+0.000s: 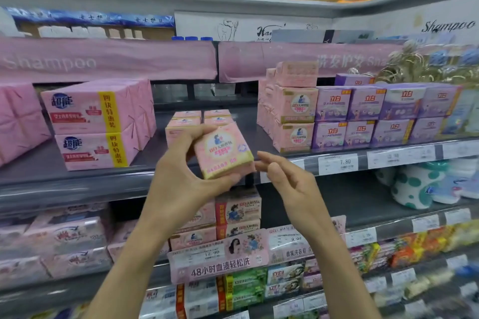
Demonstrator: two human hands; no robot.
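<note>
My left hand [178, 176] holds a small pink soap box [224, 150] in front of the shelf, fingers over its top edge and thumb under its lower edge. The box is tilted, its printed face toward me. My right hand [282, 176] hovers just right of the box with fingers loosely extended, its fingertips close to the box's lower right corner. I cannot tell if they touch it. Behind the held box, a low group of matching pink boxes [199, 119] sits on the grey shelf [77, 173].
Large pink multipacks [96, 124] stand at the left of the shelf. Stacked pink boxes [293, 109] and purple boxes [363, 114] fill its right side. Price tags [337, 163] line the shelf edge. Lower shelves hold more soap packs and a pink promotional sign [220, 256].
</note>
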